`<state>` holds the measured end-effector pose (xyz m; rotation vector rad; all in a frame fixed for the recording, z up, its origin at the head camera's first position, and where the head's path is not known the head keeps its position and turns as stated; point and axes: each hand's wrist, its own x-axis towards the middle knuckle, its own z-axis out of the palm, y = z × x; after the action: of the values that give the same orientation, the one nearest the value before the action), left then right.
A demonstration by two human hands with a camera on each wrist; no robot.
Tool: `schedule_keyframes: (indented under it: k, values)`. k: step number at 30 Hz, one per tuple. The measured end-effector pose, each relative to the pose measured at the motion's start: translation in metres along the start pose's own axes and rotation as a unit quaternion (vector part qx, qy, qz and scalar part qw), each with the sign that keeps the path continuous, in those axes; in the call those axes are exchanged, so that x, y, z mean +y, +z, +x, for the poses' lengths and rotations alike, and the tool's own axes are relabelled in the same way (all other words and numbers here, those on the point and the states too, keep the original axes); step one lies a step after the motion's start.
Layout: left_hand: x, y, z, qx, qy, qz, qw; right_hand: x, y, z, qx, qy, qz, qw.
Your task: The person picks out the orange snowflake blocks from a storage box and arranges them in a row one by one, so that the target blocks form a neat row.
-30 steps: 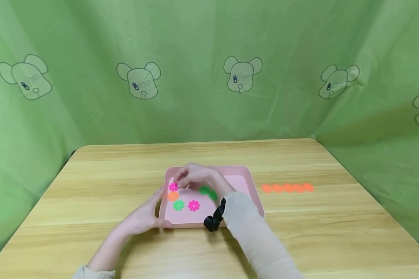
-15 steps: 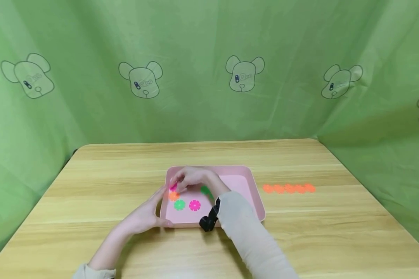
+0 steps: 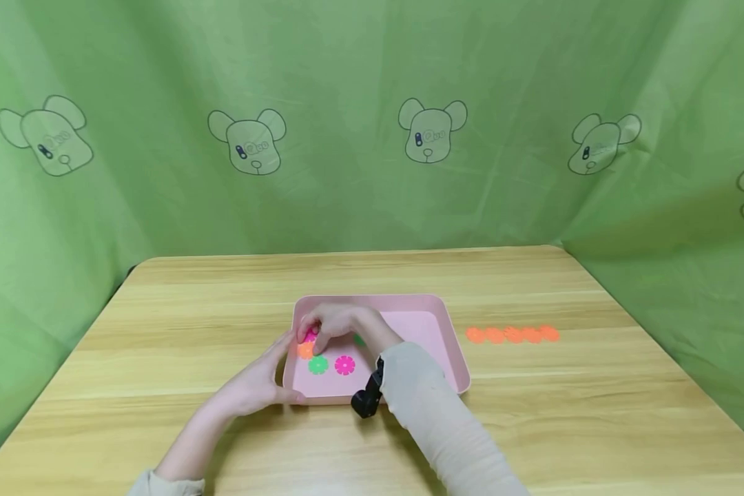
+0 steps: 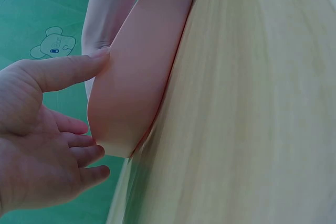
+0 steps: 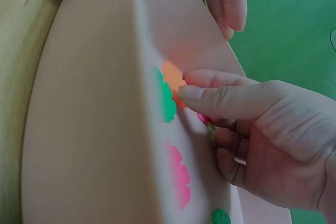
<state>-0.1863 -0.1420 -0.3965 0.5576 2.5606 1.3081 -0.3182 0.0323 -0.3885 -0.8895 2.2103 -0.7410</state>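
Note:
My left hand (image 3: 257,382) spans the near-left corner of a pink tray (image 3: 418,303). In the left wrist view its thumb touches the tray's rim and its nearly straight fingers lie at the end wall. Inside the tray, my right hand (image 3: 341,327) pinches an orange snowflake disc (image 5: 172,77) between thumb and forefinger at its edge. Just behind that disc lies a pink snowflake disc (image 3: 311,335), partly covered by the fingers. A green snowflake disc (image 3: 318,365) and another pink snowflake disc (image 3: 344,365) lie flat nearer the front wall.
More green discs (image 3: 359,339) lie in the tray, mostly hidden under the right wrist. A row of several orange discs (image 3: 513,335) rests on the wooden table (image 3: 595,413) right of the tray. A green curtain (image 3: 347,69) hangs behind the table.
My right hand has shifted from the pink disc at the back left toward the viewer, onto the orange disc. My left hand stays at the tray's corner.

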Motion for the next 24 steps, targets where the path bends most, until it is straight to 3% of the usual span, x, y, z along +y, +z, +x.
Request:
schedule_keyframes:
  k: [10, 17, 24]
  values:
    - [-0.0004, 0.0000, 0.0002, 0.000, -0.005, -0.003, 1.0000, -0.0044, 0.0013, -0.0009, 0.003, 0.016, -0.023, 0.9996]
    - [0.0006, 0.0002, -0.0001, 0.001, -0.007, -0.002, 1.0000, -0.0032, 0.0012, -0.0036, 0.022, 0.039, 0.004, 0.9990]
    - [0.0006, 0.0003, 0.0001, 0.001, -0.005, -0.008, 1.0000, -0.0003, -0.0005, -0.0056, 0.046, 0.028, 0.032, 0.9980]
